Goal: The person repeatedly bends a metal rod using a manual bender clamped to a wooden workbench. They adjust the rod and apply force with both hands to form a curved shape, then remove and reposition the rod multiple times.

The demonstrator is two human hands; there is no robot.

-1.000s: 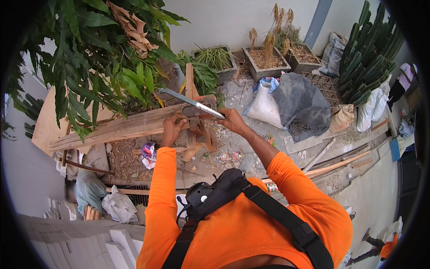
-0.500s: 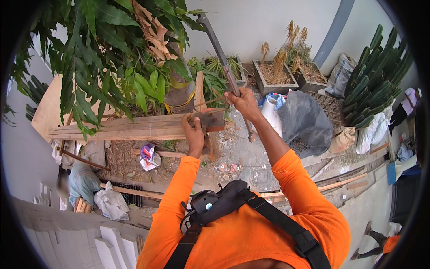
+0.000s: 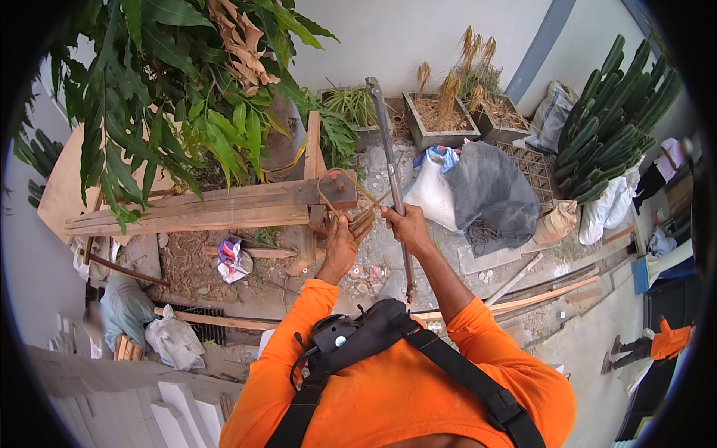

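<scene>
My right hand (image 3: 408, 226) is closed around a long metal bar (image 3: 388, 149), grey on its upper half, with a wider head at its top end. The bar stands nearly lengthwise before me. To its left, my left hand (image 3: 345, 243) grips a thin, rusty bent metal rod (image 3: 322, 196), just past the end of a wooden beam bench (image 3: 216, 213). Part of the rod's loop lies over a dark block (image 3: 343, 188) fixed on the bench end; the rest passes near my left fingers, which partly hide it.
Leafy branches (image 3: 160, 112) hang over the bench. Square planters (image 3: 441, 123), a white sack (image 3: 439, 190) under dark sheeting (image 3: 497, 194) and a tall cactus (image 3: 612, 127) stand on the right. Timber strips (image 3: 515, 295) lie on the ground. A person in orange (image 3: 668, 343) is at far right.
My left hand has come off the block and moved toward me and right, now with the bent rod. The bar in my right hand has swung more upright, its head moving right and nearer.
</scene>
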